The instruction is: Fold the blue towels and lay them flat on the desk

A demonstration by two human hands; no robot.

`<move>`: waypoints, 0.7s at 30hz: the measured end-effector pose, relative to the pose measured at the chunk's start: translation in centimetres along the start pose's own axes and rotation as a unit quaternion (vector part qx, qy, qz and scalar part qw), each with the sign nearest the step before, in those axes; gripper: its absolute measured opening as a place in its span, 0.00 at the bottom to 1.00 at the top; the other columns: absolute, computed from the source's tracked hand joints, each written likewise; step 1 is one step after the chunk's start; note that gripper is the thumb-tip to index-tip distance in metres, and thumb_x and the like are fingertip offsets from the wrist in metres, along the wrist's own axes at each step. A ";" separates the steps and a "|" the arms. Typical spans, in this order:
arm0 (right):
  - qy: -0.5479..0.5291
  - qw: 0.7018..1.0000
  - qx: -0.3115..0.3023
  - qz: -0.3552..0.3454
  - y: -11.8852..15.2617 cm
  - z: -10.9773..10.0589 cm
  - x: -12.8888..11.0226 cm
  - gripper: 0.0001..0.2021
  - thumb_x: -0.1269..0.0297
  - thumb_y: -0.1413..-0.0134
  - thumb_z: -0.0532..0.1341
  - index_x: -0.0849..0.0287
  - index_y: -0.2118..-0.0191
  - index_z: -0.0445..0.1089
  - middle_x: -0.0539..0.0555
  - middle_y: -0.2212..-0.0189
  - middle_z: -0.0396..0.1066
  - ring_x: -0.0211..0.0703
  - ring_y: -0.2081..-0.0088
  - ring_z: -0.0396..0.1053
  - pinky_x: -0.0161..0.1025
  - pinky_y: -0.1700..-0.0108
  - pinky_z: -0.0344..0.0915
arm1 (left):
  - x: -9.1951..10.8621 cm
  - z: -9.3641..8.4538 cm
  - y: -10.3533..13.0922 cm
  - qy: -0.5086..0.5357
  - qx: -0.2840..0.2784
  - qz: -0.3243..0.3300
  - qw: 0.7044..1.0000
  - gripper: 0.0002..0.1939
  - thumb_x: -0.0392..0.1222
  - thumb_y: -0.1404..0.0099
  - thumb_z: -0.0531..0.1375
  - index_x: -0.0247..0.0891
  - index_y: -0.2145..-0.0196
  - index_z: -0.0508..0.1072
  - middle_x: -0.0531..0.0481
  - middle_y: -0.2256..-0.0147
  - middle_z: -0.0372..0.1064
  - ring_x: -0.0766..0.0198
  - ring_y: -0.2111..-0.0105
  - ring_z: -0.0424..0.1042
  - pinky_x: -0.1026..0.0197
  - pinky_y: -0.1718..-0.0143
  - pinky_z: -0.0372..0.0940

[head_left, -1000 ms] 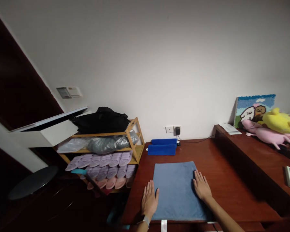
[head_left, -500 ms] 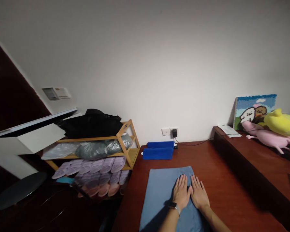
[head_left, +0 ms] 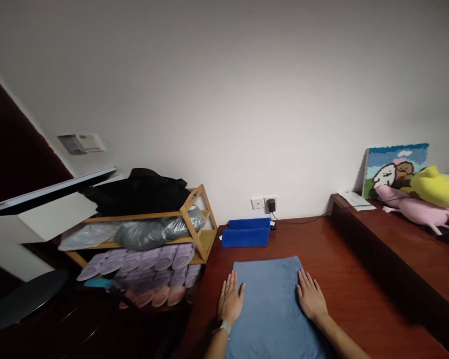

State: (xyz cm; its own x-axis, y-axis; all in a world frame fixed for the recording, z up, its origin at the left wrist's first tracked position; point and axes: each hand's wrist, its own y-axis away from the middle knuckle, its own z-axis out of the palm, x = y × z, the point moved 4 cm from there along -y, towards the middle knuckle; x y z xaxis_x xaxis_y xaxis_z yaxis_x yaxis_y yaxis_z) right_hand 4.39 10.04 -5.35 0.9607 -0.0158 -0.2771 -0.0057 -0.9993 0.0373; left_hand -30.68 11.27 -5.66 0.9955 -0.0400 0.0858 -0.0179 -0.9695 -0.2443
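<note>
A grey-blue towel (head_left: pixel 269 304) lies spread flat on the reddish-brown wooden table (head_left: pixel 351 289), its near end running out of the bottom of the view. My left hand (head_left: pixel 231 297) rests flat on the towel's left edge, fingers straight and thumb apart, with a watch on the wrist. On the right edge lies my right hand (head_left: pixel 312 295), also flat with fingers stretched out. Neither hand grips the cloth. Beyond the towel, two folded bright blue cloths (head_left: pixel 246 237) lie side by side near the wall, with small white tags.
A black charger (head_left: pixel 271 205) sits in the wall socket, its cable running right. Left of the table stands a wooden rack (head_left: pixel 199 224) with slippers (head_left: pixel 164 257) and a black bag (head_left: pixel 142 192). A raised ledge (head_left: pixel 396 234) on the right holds plush toys (head_left: pixel 439 187) and a picture (head_left: pixel 394 167).
My left hand has moved left, from the towel's right part to its left edge. My right hand stays near the right edge. The view has shifted slightly.
</note>
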 end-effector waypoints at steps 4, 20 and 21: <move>-0.016 0.999 0.009 -0.030 -2.6 -1.1 -0.8 0.32 0.54 0.31 0.38 0.58 0.25 0.42 0.49 0.25 0.40 0.45 0.25 0.37 0.49 0.26 0.37 | 0.7 0.0 0.2 -0.001 -0.009 -0.005 1.000 0.37 0.60 0.24 0.38 0.32 0.28 0.53 0.41 0.29 0.50 0.55 0.29 0.51 0.48 0.29 0.51; -0.001 1.000 -0.019 -0.020 -4.8 -1.2 -1.5 0.35 0.53 0.32 0.37 0.66 0.26 0.41 0.54 0.25 0.37 0.45 0.25 0.36 0.47 0.26 0.33 | 18.3 -1.0 -4.9 0.079 -0.024 0.180 0.980 0.31 0.52 0.23 0.41 0.40 0.27 0.49 0.47 0.28 0.49 0.56 0.28 0.48 0.48 0.28 0.50; 0.001 1.000 -0.022 -0.022 -4.8 -1.2 -1.5 0.35 0.53 0.32 0.37 0.66 0.26 0.41 0.53 0.25 0.38 0.45 0.25 0.36 0.47 0.26 0.34 | 19.8 -0.5 -5.2 0.088 -0.039 0.193 0.976 0.31 0.52 0.23 0.40 0.40 0.27 0.49 0.47 0.28 0.49 0.57 0.28 0.48 0.48 0.28 0.49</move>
State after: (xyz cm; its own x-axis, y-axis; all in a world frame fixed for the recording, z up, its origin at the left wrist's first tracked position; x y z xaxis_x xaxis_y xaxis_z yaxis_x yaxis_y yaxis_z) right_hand 3.31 14.91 -3.96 0.9603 0.0273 -0.2777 0.0477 -0.9966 0.0670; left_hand -10.90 15.39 -2.18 0.8817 -0.4407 0.1686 -0.4029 -0.8892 -0.2169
